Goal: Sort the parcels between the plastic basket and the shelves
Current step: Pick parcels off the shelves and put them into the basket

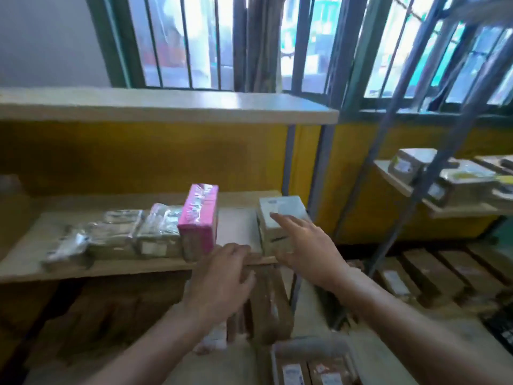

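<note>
On the middle shelf [116, 269] stands a row of taped parcels [130, 234], ending with an upright pink parcel [198, 220]. Right of a gap sits a pale box parcel [280, 218]. My right hand [308, 245] is spread open against that box's front and top, fingers straight. My left hand [222, 284] hovers at the shelf's front edge just below the pink parcel, fingers loosely bent and holding nothing. The plastic basket [313, 348] shows at the bottom, with brown parcels [313, 373] inside. The picture is motion-blurred.
An upper shelf board [166, 107] runs overhead. Brown boxes [266, 298] fill the shelf below. A second rack on the right [444, 207] carries more parcels, with brown boxes [444, 273] on its lower level. Barred windows are behind.
</note>
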### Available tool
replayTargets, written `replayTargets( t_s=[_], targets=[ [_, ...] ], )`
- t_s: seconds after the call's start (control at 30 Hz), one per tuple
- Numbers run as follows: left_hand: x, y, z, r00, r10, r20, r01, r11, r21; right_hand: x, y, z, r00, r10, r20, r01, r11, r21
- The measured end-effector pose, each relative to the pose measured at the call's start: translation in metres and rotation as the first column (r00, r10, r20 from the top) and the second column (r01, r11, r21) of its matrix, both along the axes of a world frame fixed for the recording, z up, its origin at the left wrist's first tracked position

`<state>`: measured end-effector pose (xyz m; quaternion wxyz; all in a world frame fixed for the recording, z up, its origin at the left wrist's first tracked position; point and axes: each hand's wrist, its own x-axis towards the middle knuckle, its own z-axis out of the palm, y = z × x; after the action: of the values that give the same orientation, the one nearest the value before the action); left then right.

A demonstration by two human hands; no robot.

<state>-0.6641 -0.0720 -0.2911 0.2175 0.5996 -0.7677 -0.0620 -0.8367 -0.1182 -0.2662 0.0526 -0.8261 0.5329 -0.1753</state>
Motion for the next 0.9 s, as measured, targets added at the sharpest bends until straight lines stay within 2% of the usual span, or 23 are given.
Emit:
replayTargets(
  t_s=[0.17,0.33,0.47,0.6,0.73,0.83,0.9],
  targets=[
    [0.064,0.026,0.096,0.982,0.149,-0.119,-0.148,0.989,0.022,0.067,0.004,0.087,0.995,0.089,0.045,-0.091,0.994,0.054],
    [0.126,0.038,0.121,0.910,0.347,-0.227,-0.326,0.937,0.125,0.125,0.000,0.116,0.982,0.186,0.040,-0.189,0.980,0.060],
    [0.190,0.051,0.097,0.879,0.367,-0.304,-0.327,0.929,0.175,0.190,0.003,0.100,0.956,0.259,0.135,-0.278,0.950,0.145],
    [0.268,0.035,0.065,0.841,0.454,-0.295,-0.418,0.890,0.181,0.279,-0.013,0.068,0.925,0.330,0.188,-0.367,0.905,0.216],
    [0.344,0.018,0.028,0.847,0.481,-0.227,-0.411,0.863,0.294,0.375,-0.020,0.018,0.915,0.402,0.030,-0.388,0.857,0.339],
    [0.397,0.006,0.000,0.868,0.472,-0.155,-0.407,0.855,0.321,0.435,-0.038,-0.010,0.924,0.379,0.060,-0.374,0.855,0.358],
    [0.430,-0.004,-0.012,0.870,0.476,-0.125,-0.416,0.846,0.333,0.471,-0.054,-0.026,0.918,0.396,0.022,-0.380,0.861,0.339]
  ],
)
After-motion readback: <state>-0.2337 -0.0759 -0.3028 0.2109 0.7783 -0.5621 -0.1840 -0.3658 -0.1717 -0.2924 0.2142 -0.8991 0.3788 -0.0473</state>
